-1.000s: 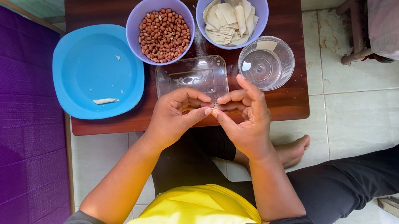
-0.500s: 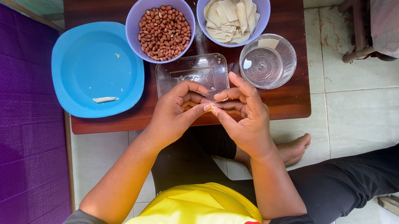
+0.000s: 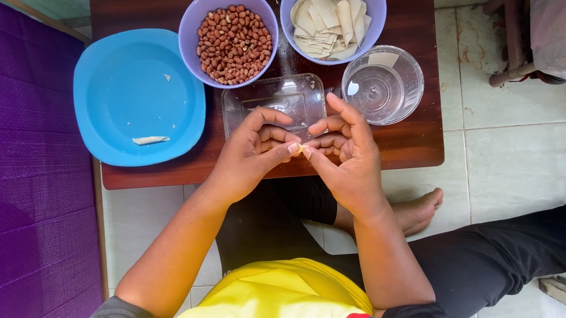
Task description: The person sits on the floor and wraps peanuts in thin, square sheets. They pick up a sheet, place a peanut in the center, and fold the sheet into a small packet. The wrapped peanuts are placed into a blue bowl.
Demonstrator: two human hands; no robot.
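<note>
My left hand (image 3: 252, 152) and right hand (image 3: 343, 159) meet fingertip to fingertip just above the near edge of the surface (image 3: 413, 142), both pinching one small pale wrapper roll (image 3: 300, 148) between thumbs and forefingers; only a sliver of it shows between the fingertips. Judging by that sliver, it is thin, light and soft, likely pliable dough skin that will tear or unroll if squeezed hard, so the grip belongs at its two ends, pressed gently, with the middle left free. Just beyond my knuckles sits a clear plastic tray (image 3: 277, 100), shallow and looking empty. To its left, a blue square plate (image 3: 137, 96) carries one finished roll (image 3: 150, 140) and a few crumbs. Past the tray, a purple bowl of peanuts (image 3: 229, 36); the nuts are small, hard, and apt to roll away. Beside it, farther right, a second purple bowl of cut wrapper strips (image 3: 331, 15), stacked loosely, flat and flimsy, best lifted singly by a corner. Right of the tray, a clear glass bowl of water (image 3: 382, 84), which would be slippery when wet. Purple mat (image 3: 5, 170) at left, tiled floor (image 3: 546, 153) at right.
</note>
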